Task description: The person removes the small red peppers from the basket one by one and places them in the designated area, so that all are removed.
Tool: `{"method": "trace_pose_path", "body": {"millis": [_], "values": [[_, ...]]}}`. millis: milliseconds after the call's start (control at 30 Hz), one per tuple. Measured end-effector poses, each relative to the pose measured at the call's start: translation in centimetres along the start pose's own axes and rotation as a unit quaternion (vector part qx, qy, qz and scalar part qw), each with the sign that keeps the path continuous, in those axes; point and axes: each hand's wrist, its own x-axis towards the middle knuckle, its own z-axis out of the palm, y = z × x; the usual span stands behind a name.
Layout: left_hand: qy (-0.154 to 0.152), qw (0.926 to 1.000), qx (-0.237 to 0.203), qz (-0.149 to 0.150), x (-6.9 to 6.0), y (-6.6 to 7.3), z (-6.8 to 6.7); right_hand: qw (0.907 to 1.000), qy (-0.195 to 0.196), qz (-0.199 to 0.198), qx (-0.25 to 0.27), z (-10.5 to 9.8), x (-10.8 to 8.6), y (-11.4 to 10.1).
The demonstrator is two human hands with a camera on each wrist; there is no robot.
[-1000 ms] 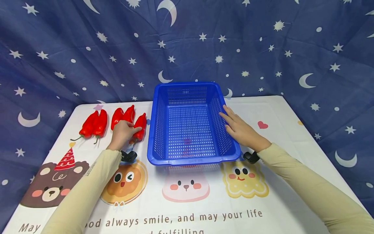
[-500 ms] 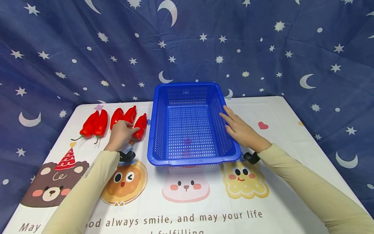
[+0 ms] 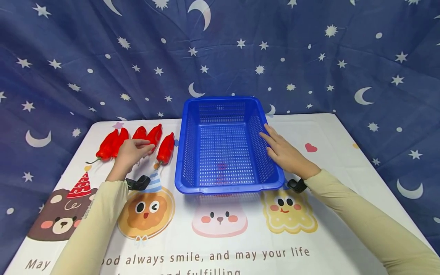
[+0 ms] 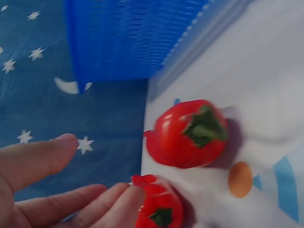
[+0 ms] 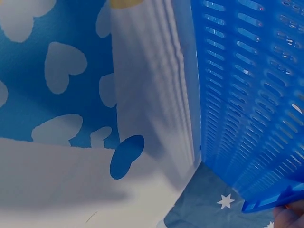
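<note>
Several red peppers lie on the table left of a blue plastic basket. One pepper (image 3: 166,148) lies by itself nearest the basket (image 3: 229,188); a pair of peppers (image 3: 155,133) is behind the fingers, and another pair (image 3: 107,146) lies further left, partly covered by the hand. My left hand (image 3: 130,154) hovers over the peppers, thumb and fingers apart, holding nothing. In the left wrist view, its fingertips overlap one pepper (image 4: 159,204), while the lone pepper (image 4: 185,135) shows its green stem. My right hand (image 3: 287,154) rests on the basket's right rim with fingers extended.
The table wears a white cloth (image 3: 220,225) printed with cartoon faces and lettering. Behind its back edge hangs a dark blue curtain (image 3: 227,49) with moons and stars. Each wrist carries a black strap (image 3: 296,186).
My left hand has moved left, away from the lone pepper near the basket, towards the other peppers. The right hand and basket stay in place.
</note>
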Motion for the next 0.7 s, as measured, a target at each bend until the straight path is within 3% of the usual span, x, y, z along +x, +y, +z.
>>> {"method": "trace_pose_path", "body": {"millis": [133, 233, 300, 367, 467, 567, 700], "values": [[0.0, 0.9975, -0.067, 0.023, -0.4, 0.0, -0.8, 1.0, 0.004, -0.005, -0.005, 0.0, 0.0, 0.2], [0.0, 0.9893, -0.137, 0.05, -1.0, 0.4, -1.3, 0.9998, -0.004, 0.0, -0.017, 0.0, 0.1, 0.3], [0.013, 0.9826, -0.171, 0.071, -1.5, 1.1, -1.4, 0.9996, -0.01, 0.004, -0.026, 0.0, 0.1, 0.4], [0.04, 0.9772, -0.175, 0.113, -2.2, 2.1, -1.3, 0.9993, -0.014, 0.007, -0.035, -0.1, 0.1, 0.6], [0.091, 0.9706, -0.125, 0.184, -3.4, 4.3, -0.9, 0.9988, -0.012, 0.009, -0.046, -0.3, 0.1, 0.8], [0.131, 0.9562, -0.036, 0.259, -4.7, 6.7, -0.2, 0.998, -0.013, 0.013, -0.061, -0.7, -0.1, 0.9], [0.157, 0.9232, 0.088, 0.34, -6.2, 9.6, 0.8, 0.9965, -0.024, 0.022, -0.077, -2.5, -0.6, 0.2]]}}
